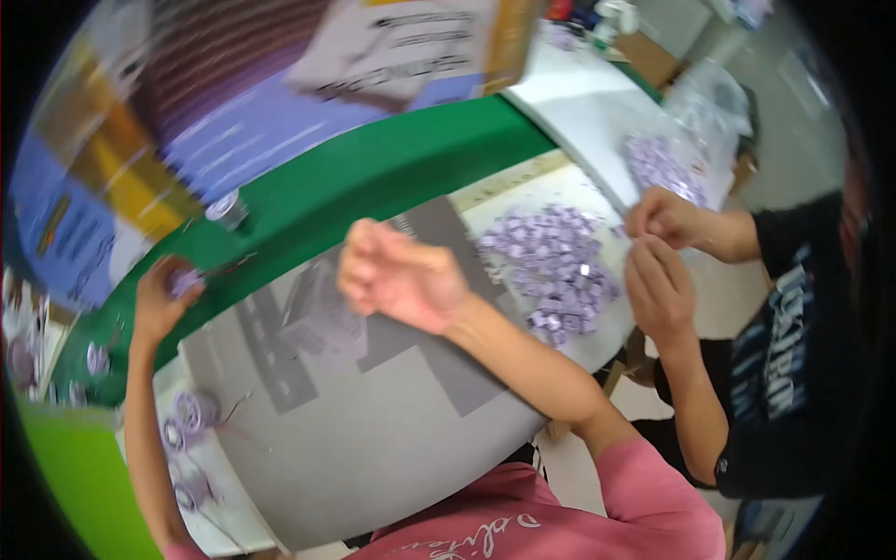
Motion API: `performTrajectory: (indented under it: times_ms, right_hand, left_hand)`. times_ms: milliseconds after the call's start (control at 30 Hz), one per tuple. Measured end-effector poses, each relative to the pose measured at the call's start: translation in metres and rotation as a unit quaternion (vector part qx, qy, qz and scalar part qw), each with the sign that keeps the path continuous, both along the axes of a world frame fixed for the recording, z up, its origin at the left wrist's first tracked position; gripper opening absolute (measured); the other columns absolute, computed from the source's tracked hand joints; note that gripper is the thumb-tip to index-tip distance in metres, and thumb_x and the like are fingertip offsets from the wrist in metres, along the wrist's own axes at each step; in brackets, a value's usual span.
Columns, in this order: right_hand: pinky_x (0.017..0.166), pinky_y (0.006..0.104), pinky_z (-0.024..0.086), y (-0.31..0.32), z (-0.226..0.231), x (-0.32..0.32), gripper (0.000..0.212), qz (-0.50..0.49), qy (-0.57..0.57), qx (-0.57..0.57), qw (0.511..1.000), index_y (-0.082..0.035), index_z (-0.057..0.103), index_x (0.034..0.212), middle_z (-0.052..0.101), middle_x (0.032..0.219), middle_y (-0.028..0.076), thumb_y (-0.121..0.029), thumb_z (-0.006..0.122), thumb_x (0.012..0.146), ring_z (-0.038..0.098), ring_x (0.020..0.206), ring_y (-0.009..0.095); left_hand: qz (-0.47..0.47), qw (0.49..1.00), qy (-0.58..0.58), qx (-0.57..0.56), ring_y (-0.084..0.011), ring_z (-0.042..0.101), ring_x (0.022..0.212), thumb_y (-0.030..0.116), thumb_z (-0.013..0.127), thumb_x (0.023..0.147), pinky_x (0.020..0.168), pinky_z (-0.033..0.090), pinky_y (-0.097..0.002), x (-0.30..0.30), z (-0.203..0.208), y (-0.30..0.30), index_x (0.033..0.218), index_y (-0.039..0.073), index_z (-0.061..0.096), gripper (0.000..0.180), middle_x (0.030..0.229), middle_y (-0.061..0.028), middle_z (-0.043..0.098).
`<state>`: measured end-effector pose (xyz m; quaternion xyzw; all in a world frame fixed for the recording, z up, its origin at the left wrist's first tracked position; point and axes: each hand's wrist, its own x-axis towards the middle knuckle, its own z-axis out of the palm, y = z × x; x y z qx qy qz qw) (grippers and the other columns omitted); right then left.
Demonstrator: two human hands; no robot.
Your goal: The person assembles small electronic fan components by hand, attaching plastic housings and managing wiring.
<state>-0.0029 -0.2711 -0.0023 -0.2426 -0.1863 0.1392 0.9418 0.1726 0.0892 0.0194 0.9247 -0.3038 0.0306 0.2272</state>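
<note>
My left hand (161,303) is closed around a small round lilac part (186,282) over the green mat, with thin dark wire beside it. My right hand (401,280) is raised over the grey mat (364,439), its palm turned up and its fingers loosely curled and apart. It is a little blurred, and I see nothing in it. A faint see-through patch (327,327) shows on the mat just left of it; I cannot make out what it is. By my left forearm lie several lilac ring-shaped parts (194,411) with thin wires.
A heap of small lilac pieces (555,266) lies on a white board at the right. Beside it a co-worker's hands (665,271) are pinched together. Behind is a plastic bag (677,159) of similar pieces. Cartons (280,117) stand along the back of the green mat (373,154).
</note>
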Motion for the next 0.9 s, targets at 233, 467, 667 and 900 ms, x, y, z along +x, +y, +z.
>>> performTrajectory:
  times_ms: [233, 467, 667, 900]
  right_hand:
    - [0.063, 0.0257, 0.047, -0.001, 0.024, -0.004, 0.019, -0.082, -0.065, -0.185, 0.977, -0.010, 0.050, 0.098, 0.058, 0.084, 0.002, -0.023, 0.065, 0.096, 0.059, 0.074, 0.012]
    - [0.067, 0.0334, 0.050, -0.011, 0.050, -0.027, 0.018, -0.228, -0.187, -0.529, 0.796, -0.005, 0.056, 0.094, 0.063, 0.085, 0.007, -0.021, 0.066, 0.094, 0.063, 0.076, 0.020]
    - [0.082, 0.0443, 0.048, -0.035, 0.043, -0.052, 0.022, -0.465, -0.153, -0.769, 0.412, -0.003, 0.059, 0.096, 0.061, 0.096, 0.014, -0.020, 0.070, 0.087, 0.057, 0.095, 0.033]
    - [0.086, 0.0420, 0.046, -0.083, -0.015, -0.102, 0.031, -0.358, -0.046, -0.890, 0.278, -0.002, 0.064, 0.106, 0.061, 0.105, 0.014, -0.019, 0.074, 0.082, 0.054, 0.103, 0.033]
  left_hand:
    - [0.083, 0.994, 0.075, 0.004, -0.0120, 0.057, 0.079, 0.013, 0.077, 0.078, 0.072, 0.047, -0.0271, 0.063, -0.039, 0.071, 0.103, 0.001, 0.060, 0.033, 0.088, -0.0084, 0.061]
    - [0.053, 0.983, -0.124, 0.128, -0.0453, 0.063, 0.101, 0.045, 0.063, 0.094, 0.086, 0.048, -0.0509, 0.064, -0.006, 0.021, 0.122, -0.001, 0.058, 0.054, 0.115, -0.0237, 0.066]
    - [0.029, 0.957, -0.210, 0.198, -0.0412, 0.068, 0.098, 0.070, 0.041, 0.094, 0.081, 0.054, -0.0517, 0.146, -0.061, 0.016, 0.128, 0.000, 0.057, 0.079, 0.105, -0.0301, 0.067]
    - [0.162, 0.970, 0.180, -0.004, -0.0375, 0.071, 0.087, 0.072, 0.059, 0.082, 0.075, 0.055, -0.0479, 0.108, -0.030, -0.095, 0.104, -0.003, 0.068, 0.078, 0.094, -0.0274, 0.068]
